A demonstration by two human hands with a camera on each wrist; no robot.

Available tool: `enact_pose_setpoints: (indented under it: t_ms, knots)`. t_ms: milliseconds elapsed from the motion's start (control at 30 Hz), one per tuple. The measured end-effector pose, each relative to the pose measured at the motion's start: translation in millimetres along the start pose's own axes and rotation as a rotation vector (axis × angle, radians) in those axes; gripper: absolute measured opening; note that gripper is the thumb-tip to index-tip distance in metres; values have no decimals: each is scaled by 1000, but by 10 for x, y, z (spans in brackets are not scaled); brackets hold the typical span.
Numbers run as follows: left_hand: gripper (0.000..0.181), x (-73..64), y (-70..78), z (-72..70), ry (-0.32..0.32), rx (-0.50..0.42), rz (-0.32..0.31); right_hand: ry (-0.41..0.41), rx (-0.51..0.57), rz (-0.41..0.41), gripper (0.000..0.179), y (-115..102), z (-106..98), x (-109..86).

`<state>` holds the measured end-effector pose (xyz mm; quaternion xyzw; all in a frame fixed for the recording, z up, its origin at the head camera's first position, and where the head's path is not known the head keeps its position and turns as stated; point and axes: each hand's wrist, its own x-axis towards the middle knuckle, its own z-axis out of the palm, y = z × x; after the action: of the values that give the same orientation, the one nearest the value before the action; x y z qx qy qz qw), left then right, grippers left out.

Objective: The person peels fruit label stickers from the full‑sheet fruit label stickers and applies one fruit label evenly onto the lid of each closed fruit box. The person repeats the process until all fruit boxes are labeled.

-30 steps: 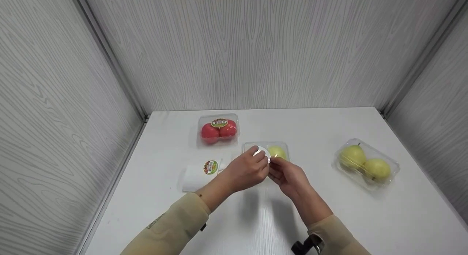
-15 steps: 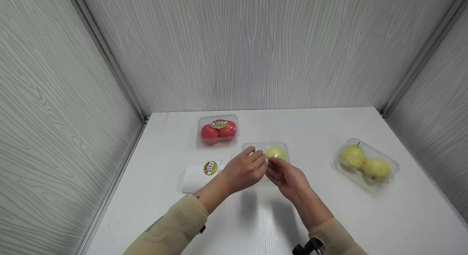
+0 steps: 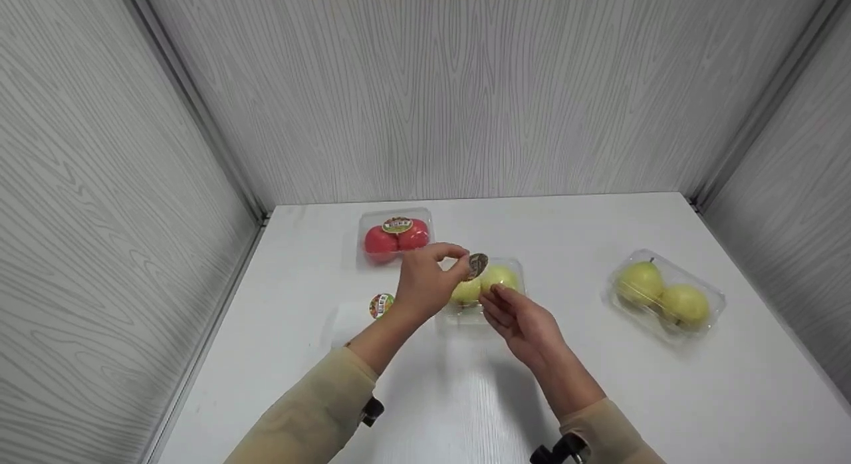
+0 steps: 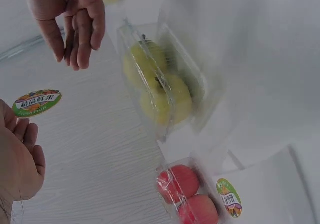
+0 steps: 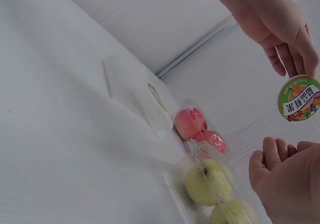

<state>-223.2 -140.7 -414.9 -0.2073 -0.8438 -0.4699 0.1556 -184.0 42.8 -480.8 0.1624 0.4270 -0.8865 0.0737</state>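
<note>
My left hand (image 3: 429, 278) pinches a round fruit sticker (image 3: 477, 266) by its edge between thumb and fingertips. Its green, printed face shows in the left wrist view and the right wrist view. Just right of the sticker and lower, my right hand (image 3: 525, 321) has loosely bent fingers and holds nothing; a gap separates it from the sticker. Beyond and below both hands a clear plastic box (image 3: 472, 316) with two yellow-green fruits (image 4: 167, 101) stands on the table, partly covered by the hands in the head view.
Behind, to the left, is a clear box of red fruits (image 3: 381, 243) bearing a similar sticker (image 3: 397, 225). White backing paper (image 3: 351, 321) with another round sticker (image 3: 381, 306) lies at left, partly behind the left arm. Another box of yellow-green fruits (image 3: 641, 284) stands at right. Panels enclose the table.
The left hand has drawn up and left, away from the right hand, with the sticker, which has turned from its white side to a printed one. The right hand stays nearly in place.
</note>
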Motion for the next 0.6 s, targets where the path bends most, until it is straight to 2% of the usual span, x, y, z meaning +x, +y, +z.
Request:
enact_pose_setpoints:
  t_ms: [100, 200, 300, 467, 600]
  knots:
    - [13, 24, 33, -3, 5, -116, -185, -16, 27, -1, 34, 17, 19, 18]
    - [12, 48, 51, 18, 35, -214, -291, -29, 46, 0, 28, 29, 38, 39]
    - [12, 63, 59, 54, 75, -330, -357, -37, 73, -2, 22, 36, 56, 57]
    - [14, 67, 50, 137, 137, -522, -466, -71, 101, -23, 25, 38, 78, 76]
    - [16, 69, 47, 201, 184, -609, -524, -88, 126, -40, 27, 37, 88, 82]
